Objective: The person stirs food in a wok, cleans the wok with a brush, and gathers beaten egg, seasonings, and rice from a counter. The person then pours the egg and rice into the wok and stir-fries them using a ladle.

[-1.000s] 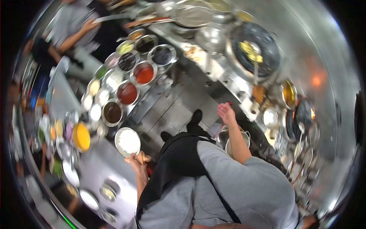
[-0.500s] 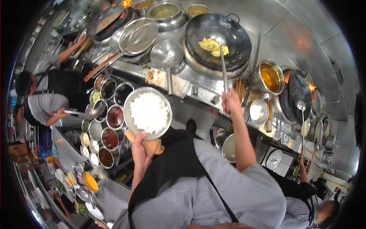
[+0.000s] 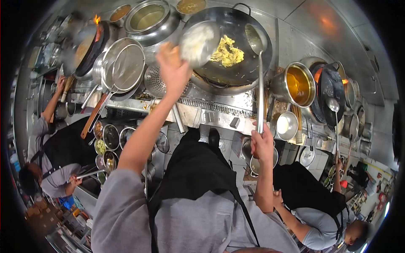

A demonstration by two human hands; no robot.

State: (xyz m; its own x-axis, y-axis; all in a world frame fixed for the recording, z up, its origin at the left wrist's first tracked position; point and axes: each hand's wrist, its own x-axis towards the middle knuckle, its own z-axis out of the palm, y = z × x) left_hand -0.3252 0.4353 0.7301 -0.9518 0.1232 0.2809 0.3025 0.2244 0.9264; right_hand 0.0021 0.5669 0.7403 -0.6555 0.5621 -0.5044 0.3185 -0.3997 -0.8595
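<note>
My left hand (image 3: 176, 78) is closed around a metal bowl (image 3: 189, 60), with a tan cloth (image 3: 169, 54) at its grip. White rice (image 3: 199, 39) shows in the bowl, which is tilted over the left side of a large black wok (image 3: 230, 21); motion blurs it. Yellow scrambled egg (image 3: 228, 52) lies in the wok, right beside the bowl. My right hand (image 3: 263, 141) grips the handle of a long metal ladle (image 3: 260, 86), whose head rests against the wok's right inner side.
A pot of orange-brown oil (image 3: 300, 86) and a small bowl (image 3: 287, 125) stand right of the wok. Strainers (image 3: 128, 67) and a perforated ladle (image 3: 154, 80) lie left. Co-workers stand on both sides, one at the left (image 3: 63, 147), another at the right (image 3: 303, 189). Flames burn at neighbouring burners.
My left hand has carried the rice bowl from near my body up and forward to the wok, tilting it. The ladle head has moved off the egg to the wok's right side.
</note>
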